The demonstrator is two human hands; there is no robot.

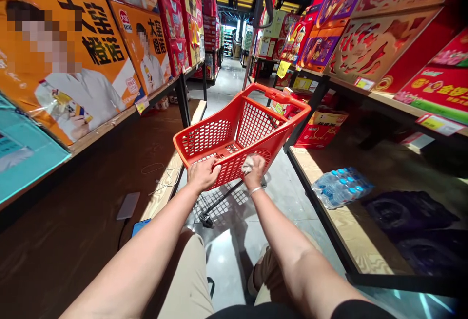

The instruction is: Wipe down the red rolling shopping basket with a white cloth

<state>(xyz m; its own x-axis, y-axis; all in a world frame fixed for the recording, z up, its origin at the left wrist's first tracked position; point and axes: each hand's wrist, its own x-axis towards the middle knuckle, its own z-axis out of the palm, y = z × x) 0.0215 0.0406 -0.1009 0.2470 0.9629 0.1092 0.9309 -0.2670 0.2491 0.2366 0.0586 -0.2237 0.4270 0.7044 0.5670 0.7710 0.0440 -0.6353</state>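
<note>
A red plastic shopping cart (215, 134) stands at an angle in front of me, its latticed basket holding nothing I can see. My left hand (203, 174) is closed over the rim at the basket's near corner, thumb on the inner side. Against the lattice of the near side is my right hand (254, 173), fingers bunched around a crumpled whitish cloth (247, 164); its exact material is hard to make out. The right wrist wears a pale bracelet (256, 191).
Orange drink cartons (98, 65) fill the left shelf; red and gold boxes (380, 46) line the right. Water bottles (341, 186) sit on the low right shelf. A white power bank (127, 205), a cable and a phone (141, 227) lie at left. The aisle floor (234, 73) runs ahead.
</note>
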